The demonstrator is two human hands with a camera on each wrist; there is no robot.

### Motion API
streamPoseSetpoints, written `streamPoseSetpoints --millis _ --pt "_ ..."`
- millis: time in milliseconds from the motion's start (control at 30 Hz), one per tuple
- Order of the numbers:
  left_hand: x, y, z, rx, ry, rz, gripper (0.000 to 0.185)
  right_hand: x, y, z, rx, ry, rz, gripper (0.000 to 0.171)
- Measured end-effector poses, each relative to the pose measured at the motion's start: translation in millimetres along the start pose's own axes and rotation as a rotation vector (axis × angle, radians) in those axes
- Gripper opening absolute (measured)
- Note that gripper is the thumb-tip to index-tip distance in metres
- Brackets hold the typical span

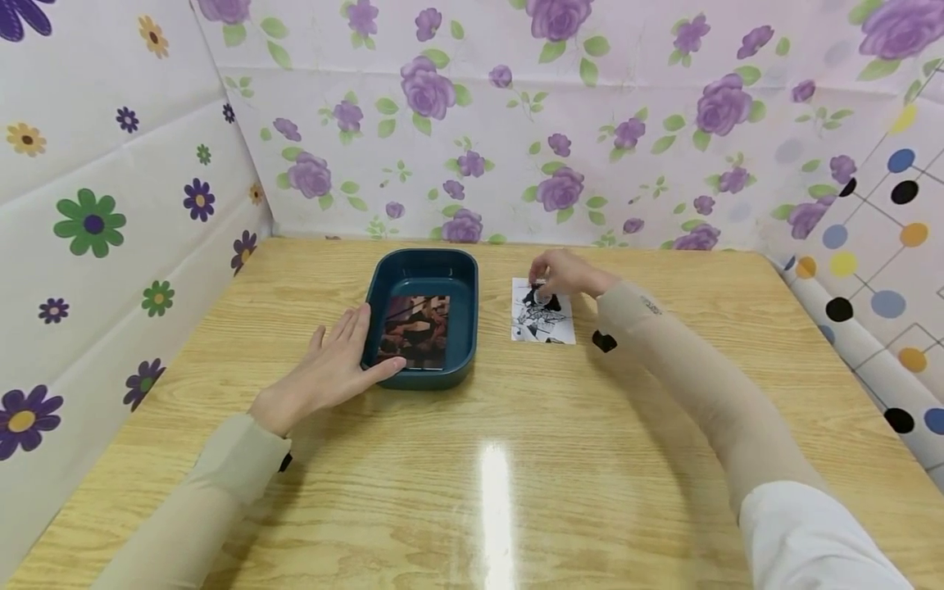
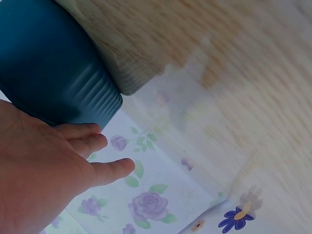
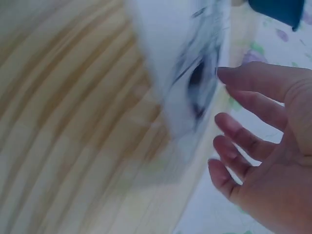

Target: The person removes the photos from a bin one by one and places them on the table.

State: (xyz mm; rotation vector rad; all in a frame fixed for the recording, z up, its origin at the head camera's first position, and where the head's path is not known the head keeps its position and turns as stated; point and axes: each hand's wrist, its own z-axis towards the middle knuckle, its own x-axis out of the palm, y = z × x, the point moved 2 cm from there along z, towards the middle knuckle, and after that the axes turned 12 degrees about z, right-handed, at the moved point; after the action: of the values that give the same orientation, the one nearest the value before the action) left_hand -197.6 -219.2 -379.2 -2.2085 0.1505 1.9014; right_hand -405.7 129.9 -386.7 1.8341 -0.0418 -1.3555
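A deep blue rectangular tray [image 1: 474, 319] stands on the table. Inside it lies a dark, reddish-brown picture card [image 1: 416, 332]. My left hand [image 1: 332, 373], fingers straight, rests against the tray's left side, with the thumb near its front left corner. In the left wrist view that hand [image 2: 53, 170] lies beside the tray's ribbed outer wall [image 2: 73, 83]. Right of the tray is a white card with a black-and-white picture [image 1: 542, 319]. Thumb and forefinger of my right hand [image 1: 564, 272] pinch its far edge. The right wrist view shows this card [image 3: 190, 73] blurred.
The wooden table [image 1: 413, 475] reaches back to a wall cover with purple roses [image 1: 428, 86]. Flowered cloth [image 1: 92, 221] hangs on the left and dotted cloth [image 1: 888, 303] on the right. A strip of light glares on the table's front part.
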Motion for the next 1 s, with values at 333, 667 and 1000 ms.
streamPoseSetpoints --millis 333,667,1000 --pt "0.5 1.5 -0.5 -0.005 0.001 0.003 0.108 -10.8 66.8 36.4 -0.062 -0.022 0.491 0.021" --pt "0.9 0.0 0.9 -0.006 -0.004 -0.011 0.108 18.4 118.7 71.1 -0.113 0.207 0.448 0.035" --pt "0.7 0.8 -0.7 0.002 -0.015 -0.017 0.107 58.7 138.3 93.6 -0.075 0.349 0.264 0.039"
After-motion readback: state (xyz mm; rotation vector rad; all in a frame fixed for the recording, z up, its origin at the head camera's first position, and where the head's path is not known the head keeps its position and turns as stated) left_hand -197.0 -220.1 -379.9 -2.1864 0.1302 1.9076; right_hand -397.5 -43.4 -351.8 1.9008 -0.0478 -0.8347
